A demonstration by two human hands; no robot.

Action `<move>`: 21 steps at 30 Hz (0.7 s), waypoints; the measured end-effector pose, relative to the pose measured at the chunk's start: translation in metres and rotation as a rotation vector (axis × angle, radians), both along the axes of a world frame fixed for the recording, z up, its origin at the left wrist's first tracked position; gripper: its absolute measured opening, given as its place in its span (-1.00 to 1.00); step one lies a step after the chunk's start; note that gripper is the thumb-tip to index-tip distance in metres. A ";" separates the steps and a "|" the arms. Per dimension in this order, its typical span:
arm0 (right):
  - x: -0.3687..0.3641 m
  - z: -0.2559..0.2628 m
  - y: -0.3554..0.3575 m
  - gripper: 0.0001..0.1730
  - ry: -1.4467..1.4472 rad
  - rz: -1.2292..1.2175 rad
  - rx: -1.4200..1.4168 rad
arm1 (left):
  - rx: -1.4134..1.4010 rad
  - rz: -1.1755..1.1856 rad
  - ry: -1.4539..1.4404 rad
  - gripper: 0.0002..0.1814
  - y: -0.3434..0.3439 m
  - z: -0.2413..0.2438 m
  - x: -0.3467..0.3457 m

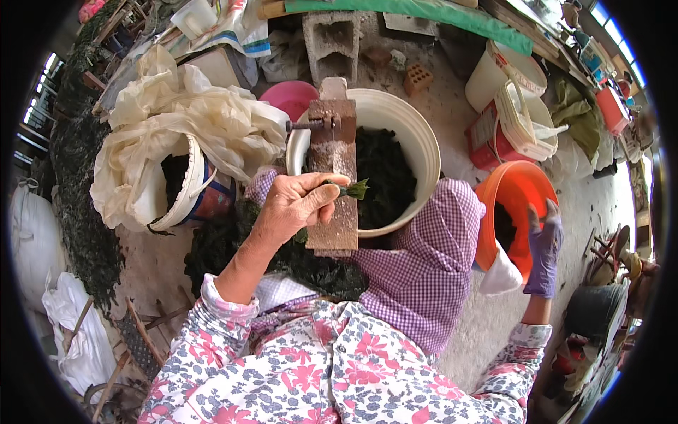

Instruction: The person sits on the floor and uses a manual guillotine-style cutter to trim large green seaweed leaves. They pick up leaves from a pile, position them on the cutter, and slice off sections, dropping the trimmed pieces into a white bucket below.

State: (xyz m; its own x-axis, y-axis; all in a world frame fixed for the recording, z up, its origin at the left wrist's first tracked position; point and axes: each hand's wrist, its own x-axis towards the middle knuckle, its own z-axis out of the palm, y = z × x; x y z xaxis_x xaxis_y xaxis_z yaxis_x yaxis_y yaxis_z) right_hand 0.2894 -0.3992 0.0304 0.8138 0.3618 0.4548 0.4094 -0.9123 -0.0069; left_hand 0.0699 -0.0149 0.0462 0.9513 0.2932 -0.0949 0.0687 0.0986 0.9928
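My left hand (304,204) is bare and pinches a small tuft of dark green seaweed (354,188) above a narrow wooden board (332,233). A large bolt (304,125) sticks out sideways near the board's far end. The board lies across a round cream tub (428,143) with dark green seaweed (384,177) inside. On the right, my right hand (544,249), in a purple glove with bare fingertips, rests at the rim of an orange bucket (529,180). Dark material lies in that bucket, and a white cloth (500,275) hangs over its near rim.
A tipped bucket (198,180) with crumpled plastic sheeting (185,116) stands at the left. Beyond the tub are a pink basin (288,98), a concrete block (332,45) and a perforated brick (417,78). White buckets (479,79) stand at the back right. Dark seaweed (212,254) lies near my lap.
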 end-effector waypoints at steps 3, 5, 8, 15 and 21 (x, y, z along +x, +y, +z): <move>-0.066 0.030 0.108 -0.70 0.411 0.420 0.499 | 0.058 -0.054 0.001 -0.71 -0.011 0.007 -0.007; -0.117 0.045 0.161 -0.67 1.080 0.622 0.784 | 0.128 -0.160 0.014 -0.68 -0.019 0.012 -0.009; -0.138 0.020 0.194 -0.56 1.658 0.686 0.941 | -0.011 -0.250 0.105 -0.63 -0.029 0.020 -0.013; -0.150 0.029 0.199 -0.47 1.749 0.577 1.131 | 0.349 -0.297 0.084 -0.75 0.014 0.026 -0.049; -0.165 -0.013 0.210 -0.46 1.971 0.378 1.430 | 0.297 -0.206 0.173 -0.82 0.030 0.003 -0.060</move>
State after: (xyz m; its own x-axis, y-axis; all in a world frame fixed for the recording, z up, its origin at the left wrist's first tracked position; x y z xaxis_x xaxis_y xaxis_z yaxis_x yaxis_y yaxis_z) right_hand 0.1246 -0.1888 0.0176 0.4175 0.8139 -0.4041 -0.7440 0.0509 -0.6663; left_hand 0.0094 0.0146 0.0488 0.9705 0.1370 -0.1983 0.2253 -0.2243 0.9481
